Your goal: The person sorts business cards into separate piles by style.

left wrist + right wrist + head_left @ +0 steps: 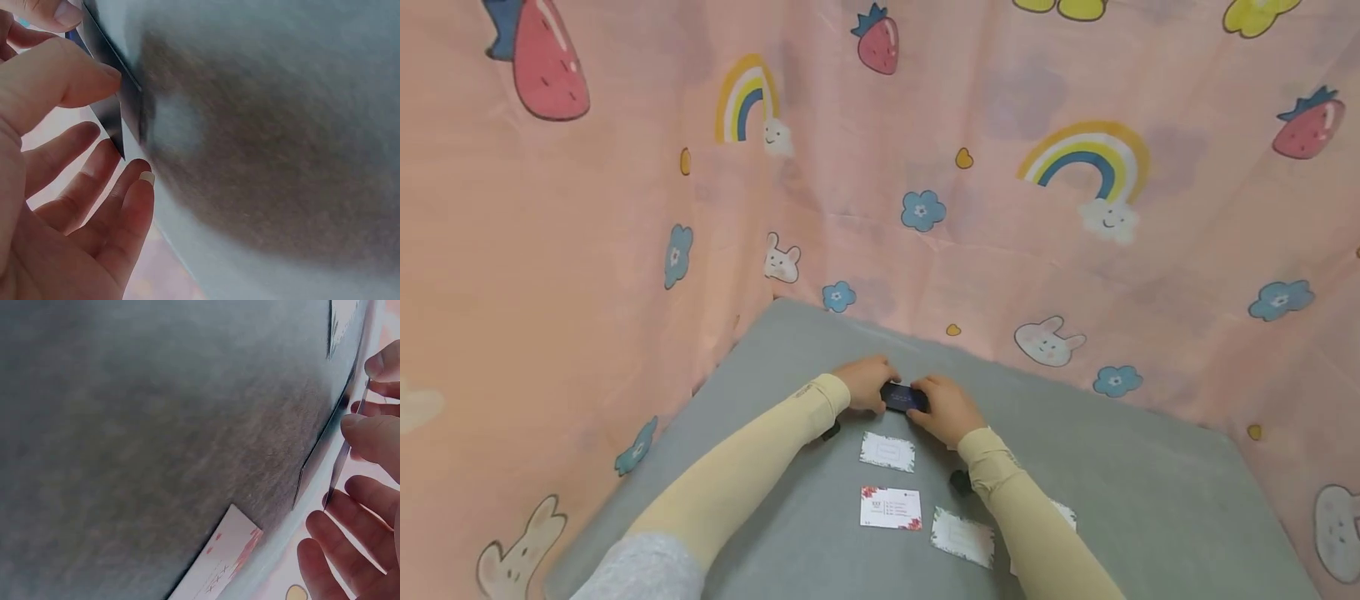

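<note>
Both hands pinch a dark blue card (904, 397) with small pale print, one at each end, near the far part of the table. My left hand (867, 383) has its thumb on the near face and fingers behind. In the left wrist view the held card (110, 119) stands tilted, its corner pointing down between thumb and fingers. My right hand (949, 408) pinches the other end, its lower fingers spread in the right wrist view. Close beneath the held card, a second dark card (317, 459) lies on the table.
On the grey table (1120, 500) lie a green-bordered white card (887, 452), a red-flowered white card (891, 508) and another green-bordered card (962, 537). The right forearm partly covers another white card (1065, 513). A pink patterned curtain (865, 150) surrounds the table.
</note>
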The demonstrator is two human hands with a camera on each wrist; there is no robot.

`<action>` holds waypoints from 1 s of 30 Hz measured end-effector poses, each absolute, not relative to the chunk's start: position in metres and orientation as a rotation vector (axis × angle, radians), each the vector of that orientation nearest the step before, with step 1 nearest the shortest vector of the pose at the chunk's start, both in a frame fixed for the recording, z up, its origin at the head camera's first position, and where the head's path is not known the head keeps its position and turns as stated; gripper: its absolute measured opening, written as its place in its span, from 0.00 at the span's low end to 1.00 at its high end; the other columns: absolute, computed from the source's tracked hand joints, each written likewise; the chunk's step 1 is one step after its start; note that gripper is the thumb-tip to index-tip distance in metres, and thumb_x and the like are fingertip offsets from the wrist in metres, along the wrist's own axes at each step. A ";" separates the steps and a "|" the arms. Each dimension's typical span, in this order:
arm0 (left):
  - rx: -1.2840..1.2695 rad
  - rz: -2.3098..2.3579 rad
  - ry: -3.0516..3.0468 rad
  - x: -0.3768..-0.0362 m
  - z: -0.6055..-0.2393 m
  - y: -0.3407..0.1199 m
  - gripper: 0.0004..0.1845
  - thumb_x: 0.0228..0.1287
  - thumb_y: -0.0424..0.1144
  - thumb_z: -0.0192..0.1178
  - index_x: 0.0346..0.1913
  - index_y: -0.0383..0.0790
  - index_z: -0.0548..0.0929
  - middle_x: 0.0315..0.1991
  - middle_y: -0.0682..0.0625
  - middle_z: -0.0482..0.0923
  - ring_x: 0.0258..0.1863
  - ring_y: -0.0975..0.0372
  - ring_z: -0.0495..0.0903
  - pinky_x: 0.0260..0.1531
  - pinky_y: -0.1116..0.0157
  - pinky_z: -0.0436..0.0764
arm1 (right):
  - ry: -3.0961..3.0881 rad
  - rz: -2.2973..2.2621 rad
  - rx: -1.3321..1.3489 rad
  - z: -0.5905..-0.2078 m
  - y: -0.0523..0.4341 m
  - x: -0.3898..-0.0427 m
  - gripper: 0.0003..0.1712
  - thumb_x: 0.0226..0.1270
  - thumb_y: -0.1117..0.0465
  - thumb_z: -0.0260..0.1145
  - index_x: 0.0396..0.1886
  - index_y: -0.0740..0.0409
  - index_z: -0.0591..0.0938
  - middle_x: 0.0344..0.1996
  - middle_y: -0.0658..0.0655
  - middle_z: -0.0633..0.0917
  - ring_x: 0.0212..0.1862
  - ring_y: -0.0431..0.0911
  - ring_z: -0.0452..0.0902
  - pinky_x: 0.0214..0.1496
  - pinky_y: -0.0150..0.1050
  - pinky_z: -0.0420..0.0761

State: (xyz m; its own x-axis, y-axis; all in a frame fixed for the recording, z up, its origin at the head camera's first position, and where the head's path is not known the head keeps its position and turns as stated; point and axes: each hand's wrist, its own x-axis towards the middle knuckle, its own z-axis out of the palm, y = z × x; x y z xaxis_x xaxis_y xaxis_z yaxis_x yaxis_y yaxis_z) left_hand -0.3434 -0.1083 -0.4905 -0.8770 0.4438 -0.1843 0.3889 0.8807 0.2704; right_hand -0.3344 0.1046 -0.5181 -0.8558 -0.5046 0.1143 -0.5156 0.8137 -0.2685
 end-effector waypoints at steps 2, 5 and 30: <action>0.627 0.334 2.800 -0.344 -0.493 -0.106 0.35 0.68 0.45 0.76 0.76 0.50 0.79 0.70 0.48 0.78 0.66 0.57 0.80 0.68 0.58 0.80 | -2.967 0.457 0.812 -0.521 0.106 -0.334 0.30 0.69 0.51 0.79 0.66 0.59 0.85 0.60 0.59 0.87 0.63 0.56 0.85 0.66 0.54 0.84; 0.628 0.343 2.793 -0.345 -0.494 -0.102 0.34 0.68 0.45 0.76 0.76 0.49 0.79 0.70 0.48 0.77 0.67 0.57 0.79 0.70 0.58 0.79 | -2.981 0.475 0.790 -0.525 0.109 -0.334 0.29 0.69 0.51 0.79 0.66 0.59 0.85 0.61 0.60 0.87 0.64 0.57 0.84 0.68 0.55 0.83; 0.610 0.364 2.775 -0.354 -0.499 -0.107 0.33 0.61 0.42 0.79 0.70 0.43 0.84 0.61 0.45 0.79 0.55 0.57 0.79 0.63 0.58 0.82 | -3.111 0.688 0.891 -0.512 0.100 -0.346 0.31 0.67 0.61 0.78 0.68 0.65 0.82 0.61 0.65 0.86 0.63 0.59 0.83 0.71 0.57 0.80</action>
State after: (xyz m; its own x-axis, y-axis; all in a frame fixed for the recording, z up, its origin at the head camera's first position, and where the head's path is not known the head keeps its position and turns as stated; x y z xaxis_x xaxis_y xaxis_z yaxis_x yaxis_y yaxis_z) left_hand -0.3539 -0.1074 -0.4992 -0.8727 0.4396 -0.2125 0.3700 0.8794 0.2997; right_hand -0.3463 0.1003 -0.5116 -0.8421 -0.5374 -0.0445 -0.4685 0.7700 -0.4332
